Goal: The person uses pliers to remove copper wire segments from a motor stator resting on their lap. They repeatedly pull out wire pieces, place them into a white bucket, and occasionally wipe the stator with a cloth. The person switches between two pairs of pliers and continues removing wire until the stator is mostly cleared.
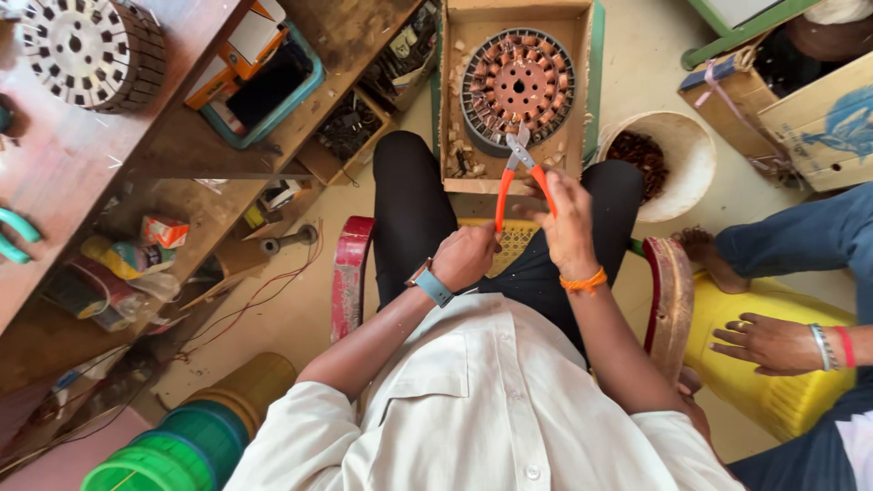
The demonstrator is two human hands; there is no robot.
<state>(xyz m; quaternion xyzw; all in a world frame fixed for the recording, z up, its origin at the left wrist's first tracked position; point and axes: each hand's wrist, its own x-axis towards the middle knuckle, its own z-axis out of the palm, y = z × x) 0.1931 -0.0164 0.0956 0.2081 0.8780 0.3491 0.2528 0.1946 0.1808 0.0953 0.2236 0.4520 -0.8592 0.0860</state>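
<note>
Head view: a seated person is seen from above, both hands raised over the lap.
Right hand [566, 223]: wrapped around one orange handle of the cutters [520, 173], grasping it.
Left hand [466, 256]: clenched near the tip of the other handle; whether that handle is actually held cannot be told.
Cutters: one pair, metal jaws pointing away from the hands, hanging just over the near edge of the stator [517, 88].
Stator: one round wound core, lying flat in an open box [455, 118] beyond the hands, between the knees.
Handling, cutters: judged stiff and light; the sleeved handles look like the grip points, the bare metal head being slippery and sharp.
Handling, stator: judged heavy and rigid; its outer steel rim seems the safest hold, since the copper windings look easily bent.
Bowl [677, 145]: one, right of the hands, holding dark scraps.
Second core [91, 50]: one, on the wooden surface far left.
Other person's hand [771, 344]: one, resting flat on a yellow stool [773, 400], right of the hands.
</note>
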